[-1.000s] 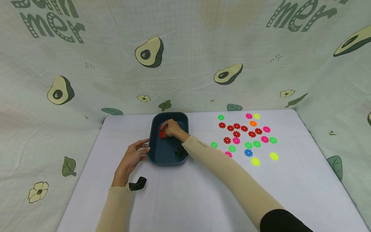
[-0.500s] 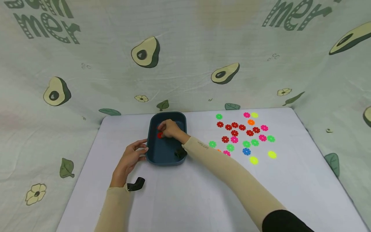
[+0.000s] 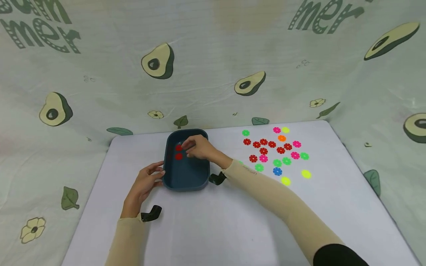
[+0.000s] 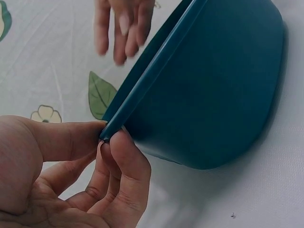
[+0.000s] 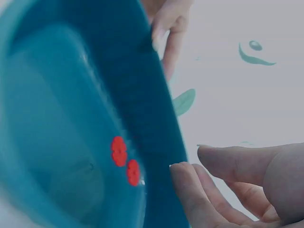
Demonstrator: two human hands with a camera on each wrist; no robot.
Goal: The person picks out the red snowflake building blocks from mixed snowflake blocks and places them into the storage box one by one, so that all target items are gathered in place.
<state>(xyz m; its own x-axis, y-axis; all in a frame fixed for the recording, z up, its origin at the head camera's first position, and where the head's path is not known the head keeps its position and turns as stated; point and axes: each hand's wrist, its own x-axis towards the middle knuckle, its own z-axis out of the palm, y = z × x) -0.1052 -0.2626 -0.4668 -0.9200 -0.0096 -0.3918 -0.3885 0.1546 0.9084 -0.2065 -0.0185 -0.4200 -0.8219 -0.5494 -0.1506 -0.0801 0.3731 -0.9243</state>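
A dark blue rectangular tray (image 3: 186,177) stands on the white table, with two red notched discs (image 3: 178,156) on its floor near the left wall. My left hand (image 3: 145,182) pinches the tray's left rim between thumb and fingers, as the left wrist view shows up close at the rim (image 4: 137,90). Over the inside of the tray hovers my right hand (image 3: 200,148), its thumb and fingertips apart with nothing between them. In the right wrist view both red discs (image 5: 118,152) lie side by side, away from the right hand's fingers (image 5: 185,178).
Several loose discs lie scattered on the table right of the tray: red (image 3: 253,158), pink (image 3: 295,155), green (image 3: 277,163), yellow (image 3: 306,174), orange (image 3: 281,138) and one blue (image 3: 277,171). A printed cloth (image 3: 206,55) hangs behind the table.
The right hand has let go of a red disc, lifted off and drawn back rightward, so both red discs show in the tray. The left hand stays on the rim; the head view has shifted slightly.
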